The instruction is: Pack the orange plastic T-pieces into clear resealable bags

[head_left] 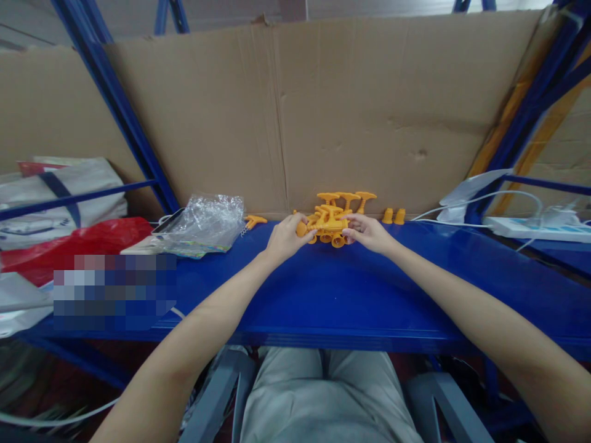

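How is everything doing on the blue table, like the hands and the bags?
Left hand: closed on yellow toy
Right hand: closed on it too
Yellow toy: held at both ends
Clear bag: crumpled
Red bag: crumpled
Cardboard: upright, creased
Power strip: on or off, can't tell

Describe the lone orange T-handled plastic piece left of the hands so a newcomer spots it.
On the blue metal shelf, find the crinkled clear plastic bag. The orange T-handled plastic piece lies just right of it, near the brown cardboard backing. Unlike the similar orange pieces clustered further right, it sits alone.
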A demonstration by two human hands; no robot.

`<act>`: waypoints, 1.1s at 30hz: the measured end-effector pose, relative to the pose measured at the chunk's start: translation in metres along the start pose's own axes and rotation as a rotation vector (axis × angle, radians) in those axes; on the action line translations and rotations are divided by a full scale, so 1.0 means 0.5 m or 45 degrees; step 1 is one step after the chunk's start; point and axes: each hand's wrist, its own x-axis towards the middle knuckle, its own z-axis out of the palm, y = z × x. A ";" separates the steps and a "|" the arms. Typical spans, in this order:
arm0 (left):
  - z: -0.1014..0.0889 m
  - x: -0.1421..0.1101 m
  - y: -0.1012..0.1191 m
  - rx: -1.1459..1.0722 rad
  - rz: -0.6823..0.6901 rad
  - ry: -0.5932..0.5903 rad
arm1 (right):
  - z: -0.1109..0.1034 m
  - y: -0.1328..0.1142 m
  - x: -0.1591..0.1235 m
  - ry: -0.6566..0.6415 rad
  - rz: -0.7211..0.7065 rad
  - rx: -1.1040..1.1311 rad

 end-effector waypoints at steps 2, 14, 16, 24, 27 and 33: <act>-0.001 0.000 0.001 -0.008 0.010 0.015 | 0.001 0.001 0.001 0.003 0.045 0.058; 0.004 0.006 0.007 -0.178 -0.225 -0.148 | -0.009 0.001 0.001 0.016 -0.098 -0.315; 0.004 0.005 0.009 -0.179 -0.240 -0.160 | -0.006 -0.004 -0.001 0.022 -0.047 -0.284; -0.001 -0.003 0.015 -0.012 -0.040 -0.055 | 0.011 -0.036 -0.005 -0.071 0.167 -0.041; -0.001 -0.005 0.018 0.019 -0.016 -0.070 | 0.015 -0.041 -0.003 -0.077 0.315 0.006; 0.002 -0.002 0.016 -0.009 -0.029 -0.078 | 0.017 -0.047 0.000 -0.012 0.476 0.152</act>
